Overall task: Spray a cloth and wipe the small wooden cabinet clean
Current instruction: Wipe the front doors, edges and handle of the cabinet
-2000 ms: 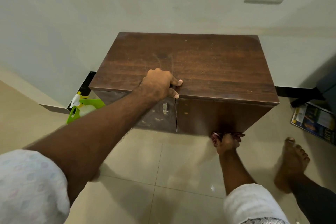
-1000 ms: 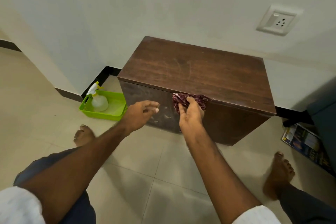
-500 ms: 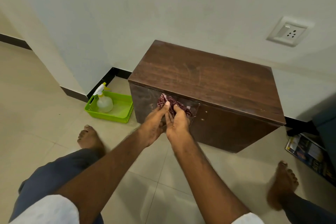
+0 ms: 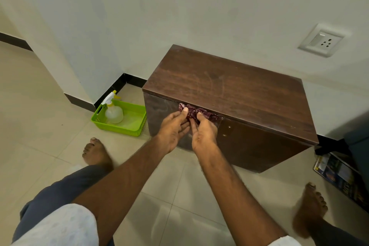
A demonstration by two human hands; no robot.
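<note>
Both hands had edged a little further right along the cabinet front since half a second earlier, keeping hold of the cloth. Far left, a bright green plastic basket [image 4: 121, 128] sat on the tiled floor [image 4: 40, 135], holding a clear spray bottle with a white and yellow trigger [image 4: 113, 112]. Just right of it stood the small dark brown wooden cabinet [image 4: 229, 93] against the wall. At its front upper edge, the left hand [image 4: 173, 128] and right hand [image 4: 203, 131] met, fingers together pinching a crumpled maroon patterned cloth [image 4: 196, 111] against the door. Far right, a glossy magazine [image 4: 337, 175] lay on the floor
</note>
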